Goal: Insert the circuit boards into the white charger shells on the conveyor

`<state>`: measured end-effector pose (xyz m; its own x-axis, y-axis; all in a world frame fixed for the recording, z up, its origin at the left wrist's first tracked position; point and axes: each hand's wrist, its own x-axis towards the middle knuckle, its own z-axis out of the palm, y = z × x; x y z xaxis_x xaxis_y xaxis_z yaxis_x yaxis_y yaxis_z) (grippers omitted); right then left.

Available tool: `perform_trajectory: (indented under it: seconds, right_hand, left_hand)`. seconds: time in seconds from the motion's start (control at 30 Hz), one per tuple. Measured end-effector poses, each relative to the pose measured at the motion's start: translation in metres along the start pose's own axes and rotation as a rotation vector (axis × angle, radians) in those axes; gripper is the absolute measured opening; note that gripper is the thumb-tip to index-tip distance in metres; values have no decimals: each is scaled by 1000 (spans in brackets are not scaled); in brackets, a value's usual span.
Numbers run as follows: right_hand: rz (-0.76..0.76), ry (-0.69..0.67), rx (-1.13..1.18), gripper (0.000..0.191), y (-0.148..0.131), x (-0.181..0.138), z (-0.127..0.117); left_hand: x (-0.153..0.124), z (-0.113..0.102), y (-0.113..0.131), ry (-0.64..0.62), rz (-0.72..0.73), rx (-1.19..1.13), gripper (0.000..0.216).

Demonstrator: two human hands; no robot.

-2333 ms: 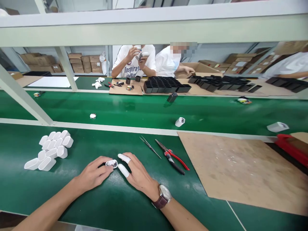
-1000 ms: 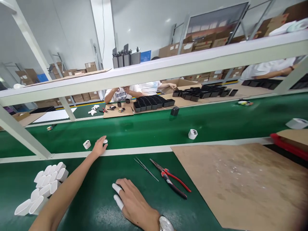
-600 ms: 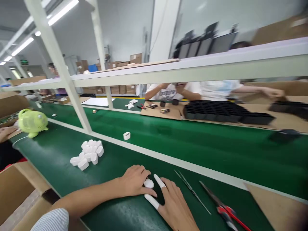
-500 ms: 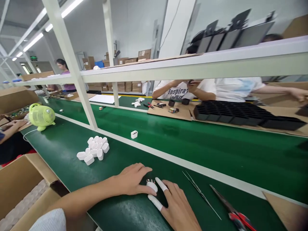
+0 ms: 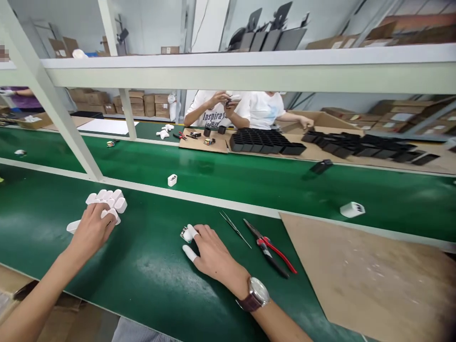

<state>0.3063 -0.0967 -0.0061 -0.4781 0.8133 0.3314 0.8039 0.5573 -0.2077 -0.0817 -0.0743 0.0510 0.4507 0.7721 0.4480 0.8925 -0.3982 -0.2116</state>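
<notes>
My left hand (image 5: pixel 91 231) reaches out over a cluster of white plastic shells (image 5: pixel 107 201) on the green bench mat (image 5: pixel 149 280), fingers curled down onto the nearest shells. My right hand (image 5: pixel 210 251), with white finger cots on thumb and forefinger and a wristwatch (image 5: pixel 253 294), pinches a small white part with metal pins (image 5: pixel 185 233) against the mat.
Tweezers (image 5: pixel 233 229) and red-handled pliers (image 5: pixel 270 248) lie right of my right hand, beside a brown board (image 5: pixel 366 270). White housings (image 5: pixel 172 180) (image 5: pixel 352 209) sit on the conveyor belt. Across it, two people work by black trays (image 5: pixel 265 141). A white frame post (image 5: pixel 53 102) stands left.
My left hand left the small part and moved left to the pile of white shells. My right hand stays on the part. The view swung back to the right.
</notes>
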Motion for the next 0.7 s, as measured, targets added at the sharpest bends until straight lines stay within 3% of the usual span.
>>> perform_trajectory:
  seconds: [0.1,0.2,0.3,0.43,0.57,0.7]
  right_hand:
    - [22,29,-124,12,-6,-2,13]
    - [24,71,-160,20,-5,-8,26]
    - [30,117,-97,33,-2,-13,30]
    - [-22,126,-62,33,0,-17,32]
    - [-9,159,-79,42,-6,-18,40]
    - [-34,122,-64,47,-5,-17,36]
  left_hand:
    - [18,0,16,-1,32,-64,22]
    - [26,6,13,-23,-13,-22,24]
    - [18,14,-2,-51,-55,45,26]
    - [7,15,-6,-86,-14,-41,19]
    - [19,1,31,-54,-8,-291,19]
    - [44,1,86,-203,111,-625,11]
